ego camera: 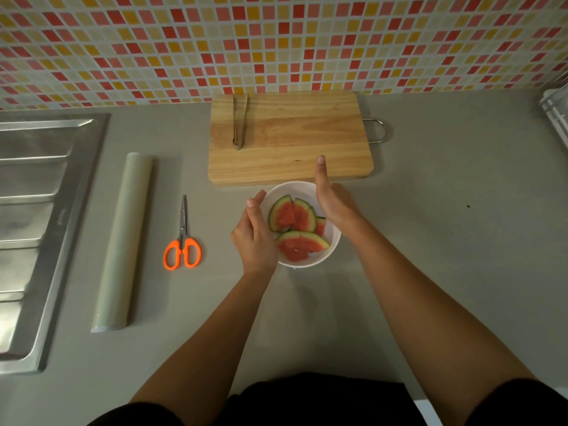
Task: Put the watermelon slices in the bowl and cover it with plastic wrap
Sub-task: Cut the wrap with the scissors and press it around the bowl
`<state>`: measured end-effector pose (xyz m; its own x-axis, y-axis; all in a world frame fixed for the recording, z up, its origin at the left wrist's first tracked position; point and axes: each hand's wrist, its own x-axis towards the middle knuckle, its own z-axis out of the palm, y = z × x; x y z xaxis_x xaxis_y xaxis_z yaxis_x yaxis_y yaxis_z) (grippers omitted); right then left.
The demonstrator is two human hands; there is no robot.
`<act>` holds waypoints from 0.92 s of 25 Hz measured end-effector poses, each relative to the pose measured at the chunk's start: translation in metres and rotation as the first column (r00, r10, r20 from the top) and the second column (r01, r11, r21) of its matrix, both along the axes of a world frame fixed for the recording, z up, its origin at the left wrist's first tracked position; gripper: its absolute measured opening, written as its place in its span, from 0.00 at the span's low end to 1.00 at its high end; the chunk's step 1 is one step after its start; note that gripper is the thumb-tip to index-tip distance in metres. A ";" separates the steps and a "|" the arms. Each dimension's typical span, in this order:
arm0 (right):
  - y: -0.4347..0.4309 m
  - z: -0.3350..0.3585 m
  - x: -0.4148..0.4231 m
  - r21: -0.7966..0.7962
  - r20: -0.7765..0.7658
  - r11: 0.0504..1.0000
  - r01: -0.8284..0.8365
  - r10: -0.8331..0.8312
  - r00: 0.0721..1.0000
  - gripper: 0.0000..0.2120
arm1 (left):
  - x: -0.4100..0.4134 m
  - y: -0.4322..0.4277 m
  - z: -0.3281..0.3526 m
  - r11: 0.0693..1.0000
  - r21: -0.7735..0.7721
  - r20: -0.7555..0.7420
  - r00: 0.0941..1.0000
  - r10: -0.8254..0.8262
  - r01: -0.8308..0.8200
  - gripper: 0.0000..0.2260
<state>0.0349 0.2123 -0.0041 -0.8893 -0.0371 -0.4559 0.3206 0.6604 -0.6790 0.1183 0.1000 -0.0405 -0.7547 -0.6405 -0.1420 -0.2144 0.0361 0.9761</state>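
A white bowl sits on the grey countertop near its middle, just in front of the near long edge of a wooden cutting board. Four watermelon slices lie inside it, rinds up and overlapping; one is mostly hidden behind the others.

The left hand stands edge-on against the bowl's left side, fingers straight and together, gripping nothing. The right hand stands the same way at the bowl's right rim, fingers together and extended over the board's near edge, palm facing left, holding nothing. Both hands cover parts of the rim.

The roll of plastic wrap lies well to the left, running front to back, close to the steel sink drainer at the counter's left edge. Orange-handled scissors lie closed between the roll and the bowl. Metal tongs rest on the board's far left part, close to the tiled wall.

The counter to the right of the bowl and in front of it is bare. At the far right edge a pale object is cut off and cannot be identified.
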 end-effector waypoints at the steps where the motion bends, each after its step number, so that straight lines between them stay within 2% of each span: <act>1: -0.001 0.002 -0.001 -0.005 0.016 1.000 -0.006 0.006 1.000 0.42 | 0.001 0.000 0.000 1.000 0.003 -0.004 1.000 0.006 -0.006 0.22; 4: -0.003 0.006 -0.005 0.000 0.035 0.999 -0.034 0.034 0.999 0.49 | 0.003 0.000 0.002 0.999 0.024 -0.015 0.999 0.032 -0.032 0.21; 8: -0.010 0.013 -0.004 0.046 0.023 0.996 -0.082 0.081 0.996 0.41 | 0.002 -0.003 0.003 0.998 0.052 0.002 0.999 0.038 -0.038 0.19; 12: -0.014 0.015 -0.002 0.063 -0.052 0.992 -0.109 0.112 0.992 0.38 | 0.000 -0.005 0.006 0.999 0.038 0.111 0.994 -0.013 0.009 0.23; 16: -0.011 0.016 0.000 0.061 -0.032 0.993 -0.103 0.105 0.994 0.36 | -0.005 -0.009 0.005 0.996 0.063 0.171 0.982 -0.074 0.064 0.23; 21: -0.019 0.025 -0.009 0.057 0.007 0.993 -0.104 0.104 0.995 0.42 | 0.004 0.000 0.001 0.999 0.022 0.190 0.980 -0.053 0.050 0.29; 23: -0.020 0.024 -0.013 0.039 0.046 0.994 -0.099 0.097 0.994 0.50 | 0.005 0.000 0.000 0.997 0.066 0.177 0.983 -0.044 0.033 0.28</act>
<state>0.0218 0.1921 0.0197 -0.8611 -0.1036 -0.4978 0.2821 0.7172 -0.6373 0.1230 0.1003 -0.0400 -0.7375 -0.5974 -0.3149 -0.3845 -0.0118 0.9231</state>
